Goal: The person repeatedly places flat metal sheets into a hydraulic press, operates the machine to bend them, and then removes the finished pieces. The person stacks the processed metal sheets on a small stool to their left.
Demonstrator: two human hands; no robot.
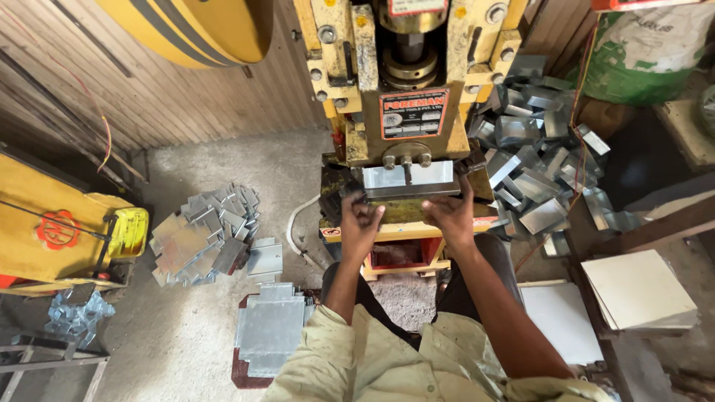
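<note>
In front of me stands the yellow press [406,82], filling the top of the view. To its right lies a heap of bent metal pieces [532,156]; on the floor to the left, a pile of flat blanks [205,234], with a neater stack of blanks [269,327] near my knee. In the press bed sits the sheet-metal piece [408,177], shiny and grey, folded upward. My left hand [360,221] and right hand [450,214] pinch its front edge.
</note>
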